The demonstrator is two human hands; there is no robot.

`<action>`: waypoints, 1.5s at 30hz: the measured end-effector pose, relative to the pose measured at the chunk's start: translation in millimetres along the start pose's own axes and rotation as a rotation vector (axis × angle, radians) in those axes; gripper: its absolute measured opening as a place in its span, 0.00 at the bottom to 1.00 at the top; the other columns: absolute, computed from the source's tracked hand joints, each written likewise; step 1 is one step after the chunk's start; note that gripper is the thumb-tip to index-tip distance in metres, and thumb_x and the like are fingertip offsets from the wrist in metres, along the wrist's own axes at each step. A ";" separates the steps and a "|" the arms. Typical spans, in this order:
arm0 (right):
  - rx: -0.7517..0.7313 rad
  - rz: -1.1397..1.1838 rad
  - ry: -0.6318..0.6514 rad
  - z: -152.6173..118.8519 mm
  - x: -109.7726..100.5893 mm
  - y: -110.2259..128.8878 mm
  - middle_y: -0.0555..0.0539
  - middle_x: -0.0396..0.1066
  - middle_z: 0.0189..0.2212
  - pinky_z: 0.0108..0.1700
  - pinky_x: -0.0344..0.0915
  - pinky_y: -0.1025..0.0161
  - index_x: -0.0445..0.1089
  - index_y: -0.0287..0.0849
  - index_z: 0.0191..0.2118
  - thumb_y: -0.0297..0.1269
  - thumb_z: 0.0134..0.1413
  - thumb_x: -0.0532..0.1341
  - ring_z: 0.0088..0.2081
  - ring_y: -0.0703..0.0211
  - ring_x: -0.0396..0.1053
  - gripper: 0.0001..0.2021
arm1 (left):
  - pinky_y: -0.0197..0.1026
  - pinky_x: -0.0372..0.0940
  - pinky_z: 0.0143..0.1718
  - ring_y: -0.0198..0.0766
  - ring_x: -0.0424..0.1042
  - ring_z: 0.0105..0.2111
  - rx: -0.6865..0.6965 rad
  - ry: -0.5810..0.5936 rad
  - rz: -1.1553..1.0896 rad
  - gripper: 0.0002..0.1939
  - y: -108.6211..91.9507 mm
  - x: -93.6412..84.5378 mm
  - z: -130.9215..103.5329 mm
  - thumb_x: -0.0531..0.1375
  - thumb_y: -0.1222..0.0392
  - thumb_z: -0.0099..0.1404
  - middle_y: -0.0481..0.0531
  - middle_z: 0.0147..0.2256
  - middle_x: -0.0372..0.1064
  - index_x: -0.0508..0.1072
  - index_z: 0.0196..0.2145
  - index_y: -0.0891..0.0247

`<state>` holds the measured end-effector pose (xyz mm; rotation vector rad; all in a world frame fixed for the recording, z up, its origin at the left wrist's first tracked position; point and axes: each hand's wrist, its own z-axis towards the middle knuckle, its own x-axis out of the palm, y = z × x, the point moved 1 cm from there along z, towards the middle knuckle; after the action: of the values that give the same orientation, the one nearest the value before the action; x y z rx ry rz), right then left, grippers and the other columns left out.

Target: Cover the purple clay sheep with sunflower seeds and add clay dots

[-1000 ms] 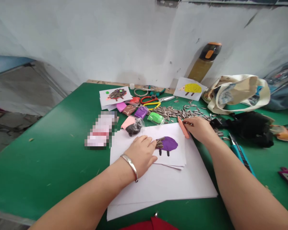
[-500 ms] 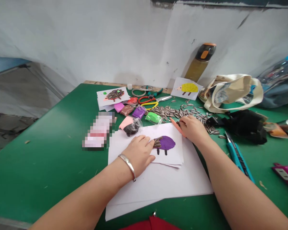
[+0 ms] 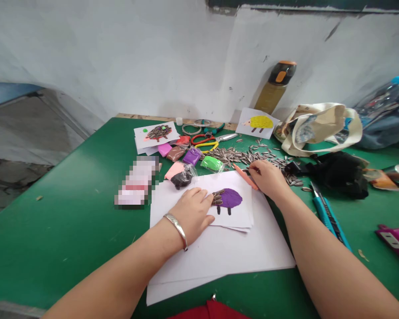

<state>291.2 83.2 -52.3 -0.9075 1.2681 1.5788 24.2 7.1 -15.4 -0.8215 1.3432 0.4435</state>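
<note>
My left hand (image 3: 194, 212) lies flat, fingers stretched out, on a white card (image 3: 242, 217). The card bears a flat purple clay shape (image 3: 232, 198) with two black legs. Striped sunflower seeds (image 3: 217, 197) are stuck on its left part, partly hidden by my fingertips. My right hand (image 3: 269, 179) is beyond the card's right edge, fingers curled and pressed together by the pile of sunflower seeds (image 3: 232, 156). What its fingertips hold, if anything, is hidden. An orange stick-like tool (image 3: 245, 177) lies just left of them. Larger white sheets (image 3: 219, 261) lie under the card.
Packets of clay, including a green one (image 3: 213, 163), lie behind the card near red-and-yellow scissors (image 3: 206, 142). A blurred phone (image 3: 136, 184) is at left. At right are a teal utility knife (image 3: 329, 219), a black pouch (image 3: 342, 175) and a cloth bag (image 3: 322, 128).
Hardly anything differs. Both hands keep their places, and the view has shifted very slightly.
</note>
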 end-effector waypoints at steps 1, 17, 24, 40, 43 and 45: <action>0.030 0.027 -0.029 -0.2 -2.3 -1.8 0.45 0.71 0.33 0.37 0.59 0.62 0.71 0.43 0.32 0.34 0.53 0.54 0.36 0.54 0.67 0.08 | 0.53 0.61 0.53 0.50 0.64 0.50 -0.001 0.001 0.001 0.18 0.3 0.1 0.0 0.58 0.57 0.64 0.61 0.46 0.68 0.66 0.50 0.68; -0.234 0.644 0.172 -84.1 -36.3 125.2 0.52 0.74 0.31 0.34 0.67 0.65 0.69 0.48 0.43 0.30 0.58 0.53 0.31 0.63 0.70 0.11 | 0.39 0.68 0.42 0.37 0.75 0.40 -0.009 -0.422 -0.450 0.10 -8.2 -28.0 -6.3 0.55 0.60 0.68 0.48 0.41 0.77 0.75 0.44 0.59; -0.153 0.671 0.132 -88.5 -21.7 113.4 0.48 0.74 0.33 0.38 0.67 0.61 0.70 0.46 0.45 0.33 0.61 0.52 0.33 0.59 0.71 0.12 | 0.39 0.70 0.38 0.38 0.77 0.36 -0.086 -0.496 -0.371 0.09 0.2 -17.0 -1.3 0.57 0.62 0.66 0.48 0.37 0.78 0.77 0.40 0.61; -0.008 0.691 0.058 -66.1 -14.2 81.0 0.47 0.74 0.30 0.43 0.65 0.57 0.71 0.45 0.31 0.31 0.55 0.55 0.57 0.49 0.62 0.08 | 0.46 0.67 0.40 0.45 0.73 0.38 0.019 -0.316 -0.058 0.09 11.4 -4.5 6.4 0.57 0.60 0.66 0.56 0.37 0.76 0.74 0.39 0.66; -0.026 0.638 0.075 -67.0 -10.2 79.5 0.48 0.75 0.31 0.38 0.65 0.60 0.74 0.46 0.33 0.30 0.55 0.56 0.51 0.50 0.69 0.09 | 0.46 0.65 0.40 0.44 0.71 0.37 0.008 -0.225 -0.065 0.07 9.9 -3.4 9.1 0.57 0.60 0.66 0.54 0.35 0.74 0.72 0.35 0.65; -0.060 0.588 0.103 -67.0 -8.4 79.1 0.50 0.76 0.30 0.35 0.65 0.62 0.74 0.46 0.34 0.29 0.55 0.56 0.38 0.55 0.73 0.10 | 0.45 0.64 0.40 0.43 0.69 0.36 -0.008 -0.173 -0.076 0.06 9.4 -3.1 10.3 0.57 0.60 0.66 0.52 0.33 0.72 0.71 0.35 0.64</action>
<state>220.3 9.7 -32.7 -0.6895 1.6700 2.0485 23.9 21.4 -14.8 -0.8194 1.1472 0.4501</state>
